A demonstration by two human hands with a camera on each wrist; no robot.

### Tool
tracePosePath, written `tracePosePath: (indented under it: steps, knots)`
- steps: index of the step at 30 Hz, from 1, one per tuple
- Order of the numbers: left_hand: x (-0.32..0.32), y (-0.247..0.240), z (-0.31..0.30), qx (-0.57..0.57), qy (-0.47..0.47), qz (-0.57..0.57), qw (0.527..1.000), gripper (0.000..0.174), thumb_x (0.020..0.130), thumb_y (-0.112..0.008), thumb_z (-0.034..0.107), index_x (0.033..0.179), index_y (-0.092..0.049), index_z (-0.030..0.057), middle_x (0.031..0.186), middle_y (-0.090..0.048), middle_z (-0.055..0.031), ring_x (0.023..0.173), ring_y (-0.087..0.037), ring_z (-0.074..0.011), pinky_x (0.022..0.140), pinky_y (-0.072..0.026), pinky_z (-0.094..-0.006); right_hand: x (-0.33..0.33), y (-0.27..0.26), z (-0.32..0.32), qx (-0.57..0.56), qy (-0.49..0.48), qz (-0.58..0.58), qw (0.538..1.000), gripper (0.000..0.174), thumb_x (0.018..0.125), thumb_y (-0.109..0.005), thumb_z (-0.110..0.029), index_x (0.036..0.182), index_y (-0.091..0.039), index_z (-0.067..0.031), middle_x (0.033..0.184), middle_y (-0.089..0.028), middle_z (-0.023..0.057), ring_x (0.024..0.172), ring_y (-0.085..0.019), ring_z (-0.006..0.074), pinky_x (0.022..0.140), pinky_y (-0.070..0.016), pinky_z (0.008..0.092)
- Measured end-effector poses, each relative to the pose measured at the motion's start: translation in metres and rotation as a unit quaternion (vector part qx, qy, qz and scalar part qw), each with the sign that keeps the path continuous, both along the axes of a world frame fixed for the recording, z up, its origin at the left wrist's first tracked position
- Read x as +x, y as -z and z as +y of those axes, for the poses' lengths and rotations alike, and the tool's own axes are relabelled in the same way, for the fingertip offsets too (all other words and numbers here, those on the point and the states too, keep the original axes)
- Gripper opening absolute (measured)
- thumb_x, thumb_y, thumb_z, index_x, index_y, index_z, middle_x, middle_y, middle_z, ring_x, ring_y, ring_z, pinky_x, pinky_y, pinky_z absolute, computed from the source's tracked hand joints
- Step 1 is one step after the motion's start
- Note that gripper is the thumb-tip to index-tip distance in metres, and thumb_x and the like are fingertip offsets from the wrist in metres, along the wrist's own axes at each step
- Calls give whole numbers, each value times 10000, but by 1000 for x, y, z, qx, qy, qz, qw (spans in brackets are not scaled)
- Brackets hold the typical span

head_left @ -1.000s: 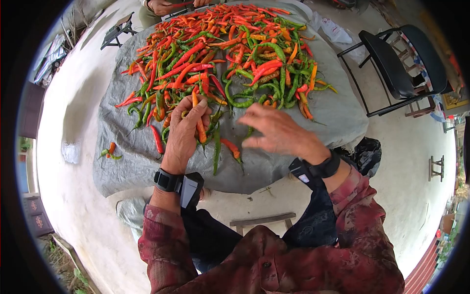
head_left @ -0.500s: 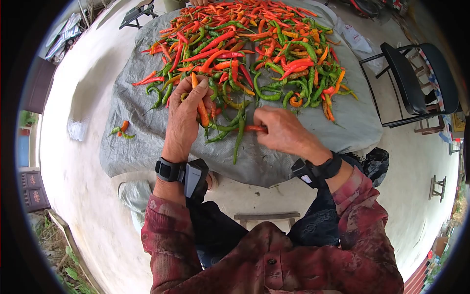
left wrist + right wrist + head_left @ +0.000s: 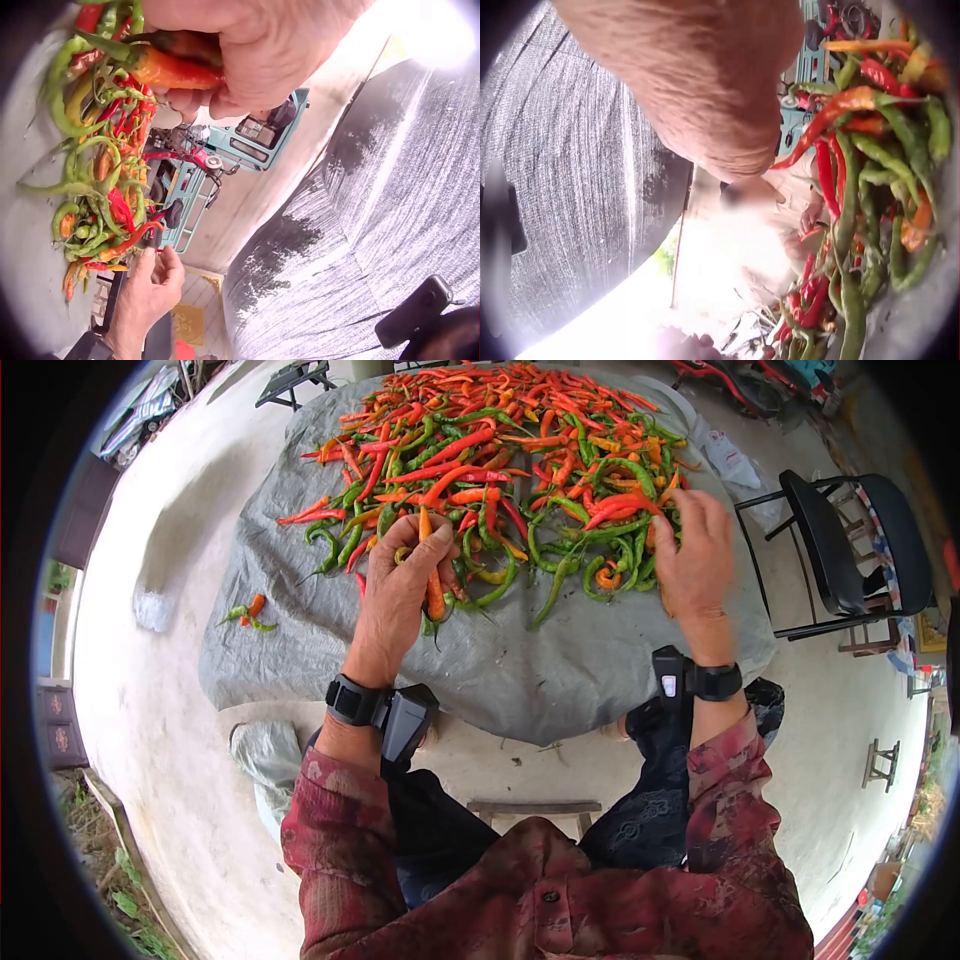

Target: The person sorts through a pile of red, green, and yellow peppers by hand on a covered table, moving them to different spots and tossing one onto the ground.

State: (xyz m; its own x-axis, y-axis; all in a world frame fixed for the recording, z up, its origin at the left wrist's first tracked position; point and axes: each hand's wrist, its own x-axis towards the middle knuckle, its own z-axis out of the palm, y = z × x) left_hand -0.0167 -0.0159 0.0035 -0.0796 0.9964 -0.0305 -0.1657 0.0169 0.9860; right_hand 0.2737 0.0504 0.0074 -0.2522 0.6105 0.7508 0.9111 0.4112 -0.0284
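Fingers (image 3: 437, 542) show over the grey worktop (image 3: 500, 675) and chilli heap (image 3: 480, 455). The right hand (image 3: 698, 565) is at the heap's right side, its grip unclear; the left hand (image 3: 392, 585), by the near edge, pinches an orange chilli (image 3: 174, 70) and a darker one (image 3: 193, 46).

Both arms reach forward, hands well apart. Left forearm (image 3: 352, 744) slants up and inward; left wrist (image 3: 374, 662) roughly straight. Left hand (image 3: 398, 592): fingers curled, thumb (image 3: 436, 544) bent over toward them in a pinch. Right forearm (image 3: 718, 720) near upright in head view, right wrist (image 3: 710, 638) in line with it. Right hand (image 3: 698, 568) set slightly farther ahead; fingers bent, thumb and forefinger tips drawn close together per left wrist view. Right wrist view: creased skin fills upper part, fingertips mostly hidden.
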Motion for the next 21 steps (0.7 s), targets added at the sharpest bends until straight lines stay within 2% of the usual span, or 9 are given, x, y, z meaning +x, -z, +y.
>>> tracePosePath:
  steps: [3,7,8,10,14,15,16,17,21]
  knots:
    - [11,7,-1,-27,0,-37,999,266,921,-546,275,1028,-567,33,779,-563,-21,650,-508,-89,592,-419,-222,-36,8,-20,-163,-192,107,962,242,766,-658,-128,985,-614,-37,910,-576,103,861,-569,278,756,-466,381]
    - [22,19,0,-84,40,-166,982,303,942,-501,301,1064,-552,29,825,-580,-44,721,-531,-132,664,-449,-266,-75,29,-45,-512,-309,317,736,276,796,-672,-235,916,-595,1,744,-606,119,652,-592,228,622,-468,330]
    - [25,20,0,-80,44,-166,982,303,942,-501,301,1064,-552,29,825,-580,-44,721,-531,-132,664,-449,-266,-80,30,-48,-508,-308,317,740,276,796,-672,-235,916,-595,1,744,-606,119,652,-592,228,622,-468,330]
    - [31,20,0,-86,41,-171,981,308,944,-495,301,1071,-550,26,867,-580,-50,750,-533,-134,695,-455,-269,-89,28,-54,-602,-312,225,700,336,855,-640,-292,964,-584,21,783,-619,61,712,-569,92,632,-469,276]
    - [40,27,1,-71,24,-135,988,290,956,-470,275,1084,-544,25,942,-583,-51,846,-547,-142,768,-461,-281,-94,44,-57,-574,-326,201,724,327,850,-647,-294,919,-574,18,713,-605,48,657,-557,94,589,-458,275]
    - [40,28,1,-66,40,-146,986,277,959,-471,259,1093,-542,28,966,-588,-52,879,-555,-148,797,-461,-294,-93,42,-59,-576,-338,230,707,315,844,-654,-282,895,-570,17,687,-590,47,633,-547,96,581,-454,278]
    - [41,28,0,-61,43,-149,986,277,959,-471,259,1093,-542,28,966,-588,-52,879,-555,-148,797,-461,-294,-92,39,-57,-577,-352,259,690,304,838,-661,-270,871,-565,16,661,-575,46,609,-538,98,573,-450,281]
    - [41,26,0,-58,35,-158,985,280,960,-473,261,1097,-542,27,973,-589,-52,887,-557,-150,807,-460,-298,-88,34,-55,-554,-348,225,722,259,838,-653,-223,870,-563,17,645,-561,34,579,-531,95,543,-441,274]
    - [38,27,2,-59,28,-162,985,299,964,-469,287,1096,-544,29,972,-587,-39,856,-561,-130,789,-457,-280,-66,24,-42,-560,-295,297,715,224,857,-614,-217,901,-562,-4,686,-586,11,574,-523,68,496,-422,218]
